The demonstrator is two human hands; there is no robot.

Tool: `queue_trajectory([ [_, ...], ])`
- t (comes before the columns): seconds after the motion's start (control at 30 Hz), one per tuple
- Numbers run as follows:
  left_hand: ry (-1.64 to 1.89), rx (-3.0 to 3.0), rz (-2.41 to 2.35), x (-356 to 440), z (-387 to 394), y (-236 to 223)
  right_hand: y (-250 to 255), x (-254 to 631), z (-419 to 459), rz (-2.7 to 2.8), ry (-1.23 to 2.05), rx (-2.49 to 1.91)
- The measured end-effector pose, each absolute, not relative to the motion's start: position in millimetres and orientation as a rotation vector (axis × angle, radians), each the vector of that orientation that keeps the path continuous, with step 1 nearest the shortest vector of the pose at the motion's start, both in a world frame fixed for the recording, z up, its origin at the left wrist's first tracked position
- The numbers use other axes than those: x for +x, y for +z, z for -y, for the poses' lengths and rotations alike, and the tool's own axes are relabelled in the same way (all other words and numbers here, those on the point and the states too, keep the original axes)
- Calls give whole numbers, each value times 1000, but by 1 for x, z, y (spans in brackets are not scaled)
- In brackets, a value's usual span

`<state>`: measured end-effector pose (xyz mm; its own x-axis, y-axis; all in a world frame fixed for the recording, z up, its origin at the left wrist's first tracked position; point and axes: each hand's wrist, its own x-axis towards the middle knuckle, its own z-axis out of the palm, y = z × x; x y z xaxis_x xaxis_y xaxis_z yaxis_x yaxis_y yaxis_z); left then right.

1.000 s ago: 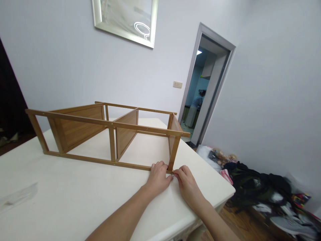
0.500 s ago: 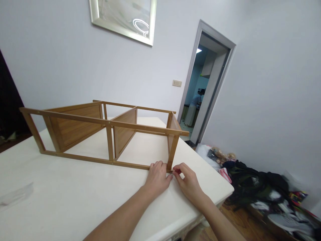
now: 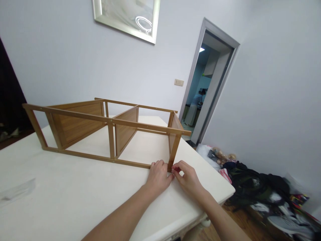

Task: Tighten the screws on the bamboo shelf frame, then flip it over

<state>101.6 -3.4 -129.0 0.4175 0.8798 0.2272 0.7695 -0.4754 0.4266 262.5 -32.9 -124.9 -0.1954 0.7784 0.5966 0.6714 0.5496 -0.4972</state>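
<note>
Clock read from view centre, 12 up. Wooden shelf rack (image 3: 126,135), 3 panels visible, lies on its side on the white table (image 3: 75,194), from centre out to 9 o'clock; its nearest corner at 6.

Left hand (image 3: 157,177) at 6 o'clock: back of hand up, fingers over the lower near rail (image 3: 87,156), thumb toward the rail's end. Grip clamped on the rack just beside the corner post (image 3: 175,152).

Right hand (image 3: 187,176) at 5 o'clock: thumb and index tips close together at the rail's end, near the left thumb. Can't tell if something small is pinched there; too tiny, partly hidden.

Clear plastic bag (image 3: 18,192) on the table at 8, well apart from the 2 hands.

Wall: framed picture (image 3: 125,30) at 11, switch plate (image 3: 179,82) at 1, doorway (image 3: 200,87) at 2 with 1 person (image 3: 193,108) beyond, blurry. Floor: dark clothes pile (image 3: 260,184) and grey shoe (image 3: 286,223) at 4.
</note>
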Motion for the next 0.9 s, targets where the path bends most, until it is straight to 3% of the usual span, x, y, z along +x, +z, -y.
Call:
queue_trajectory([
  [0.37, 690, 2341, -1461, 104, 0, -132, -137, 277, 38, 1735, 288, -1317],
  [0.9, 729, 2237, -1477, 108, -4, -137, -138, 284, 40, 1999, -124, -1169],
])
